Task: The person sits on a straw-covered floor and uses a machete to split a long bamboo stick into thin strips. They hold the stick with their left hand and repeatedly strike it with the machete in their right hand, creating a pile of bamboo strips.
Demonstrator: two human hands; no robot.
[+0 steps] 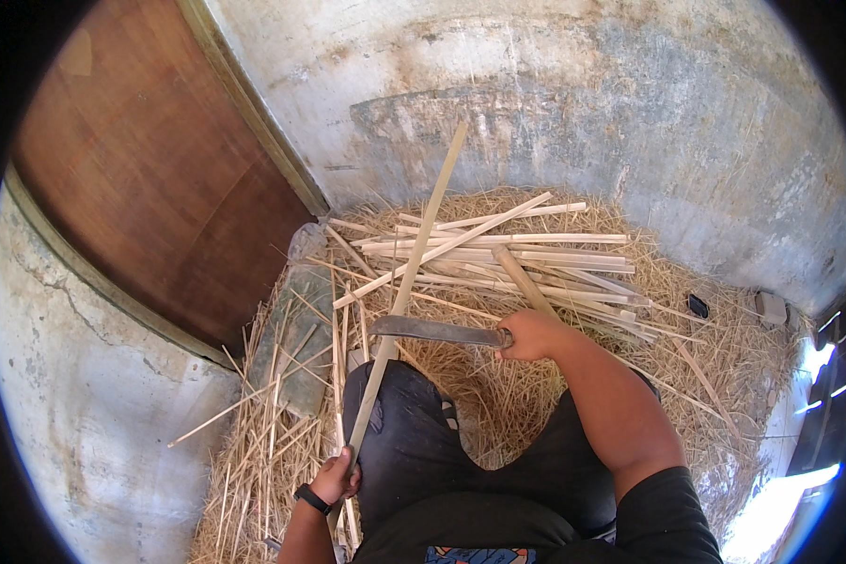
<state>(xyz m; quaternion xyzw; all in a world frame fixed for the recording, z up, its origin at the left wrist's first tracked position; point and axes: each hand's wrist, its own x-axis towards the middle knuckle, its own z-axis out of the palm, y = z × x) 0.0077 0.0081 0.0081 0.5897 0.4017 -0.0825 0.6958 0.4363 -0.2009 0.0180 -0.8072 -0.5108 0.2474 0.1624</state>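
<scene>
Knife (pixel 442 330) crosses a long, pale wooden strip (pixel 426 235) just below center, my right hand (pixel 528 336) at four o'clock with fingers clamped on the handle. The strip runs from twelve o'clock to seven, where my left hand (pixel 336 477) has its fingers closed around the lower end. From my distant post, I judge shaving or trimming is under way; whether the edge bites I cannot tell. The next stroke calls for a firm left hold and a path clear of the thigh (pixel 399 442). More strips (pixel 573 238) lie on straw at two.
</scene>
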